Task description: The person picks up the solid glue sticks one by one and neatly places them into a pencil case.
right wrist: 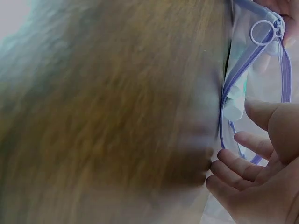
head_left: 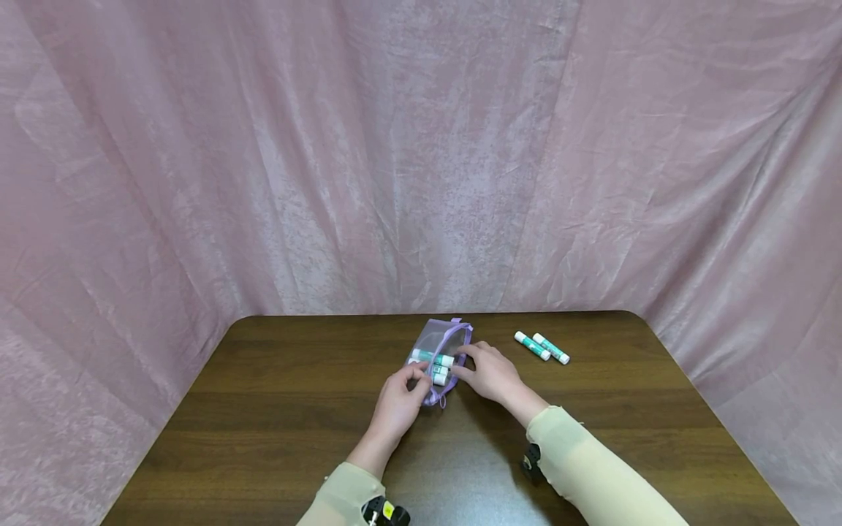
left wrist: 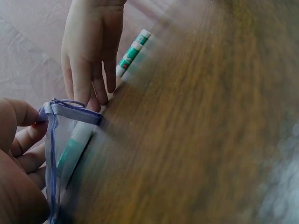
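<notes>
A see-through pouch with a purple zip edge (head_left: 430, 334) lies at the table's back middle, its mouth unzipped and facing right. Several green-and-white glue sticks (head_left: 441, 359) are inside it. My left hand (head_left: 395, 403) pinches the near end of the pouch's edge between thumb and fingers, close to the ring-shaped zip pull (right wrist: 262, 32). At the mouth, my right hand (head_left: 493, 376) has its fingers apart and loosely bent, the thumb (right wrist: 261, 112) right by the end of a glue stick (right wrist: 233, 109). Nothing is gripped in that hand.
Two more glue sticks, one left (head_left: 532, 345) and one right (head_left: 551, 349), lie side by side on the brown wooden table (head_left: 296, 409), right of the pouch. Pink curtain (head_left: 421, 161) hangs behind the table's back edge.
</notes>
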A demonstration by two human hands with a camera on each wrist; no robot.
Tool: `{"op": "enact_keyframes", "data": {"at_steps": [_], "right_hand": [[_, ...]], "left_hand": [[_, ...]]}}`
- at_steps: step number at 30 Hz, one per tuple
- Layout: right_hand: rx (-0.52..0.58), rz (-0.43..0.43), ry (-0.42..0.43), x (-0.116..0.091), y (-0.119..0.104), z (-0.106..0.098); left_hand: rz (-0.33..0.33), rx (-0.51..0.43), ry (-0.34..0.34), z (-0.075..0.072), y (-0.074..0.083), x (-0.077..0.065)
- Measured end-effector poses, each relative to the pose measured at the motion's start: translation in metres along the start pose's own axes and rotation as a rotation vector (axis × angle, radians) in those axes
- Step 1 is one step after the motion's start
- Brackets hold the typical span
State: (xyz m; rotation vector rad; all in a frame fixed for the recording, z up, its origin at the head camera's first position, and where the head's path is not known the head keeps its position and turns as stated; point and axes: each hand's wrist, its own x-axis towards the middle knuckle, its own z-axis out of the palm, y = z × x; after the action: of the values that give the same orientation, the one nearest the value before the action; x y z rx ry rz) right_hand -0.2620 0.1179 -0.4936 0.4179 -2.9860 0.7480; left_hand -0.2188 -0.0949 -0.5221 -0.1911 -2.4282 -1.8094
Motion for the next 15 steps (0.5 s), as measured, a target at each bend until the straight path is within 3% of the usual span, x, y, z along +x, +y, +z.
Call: {"op": "enact_keyframes", "data": {"at_steps": [15], "right_hand": [[-0.008,0.005,0.065,-0.012,0.007,-0.018]], "left_hand": [[-0.003,0.009,0.011,0.000,0.002,-0.001]]}}
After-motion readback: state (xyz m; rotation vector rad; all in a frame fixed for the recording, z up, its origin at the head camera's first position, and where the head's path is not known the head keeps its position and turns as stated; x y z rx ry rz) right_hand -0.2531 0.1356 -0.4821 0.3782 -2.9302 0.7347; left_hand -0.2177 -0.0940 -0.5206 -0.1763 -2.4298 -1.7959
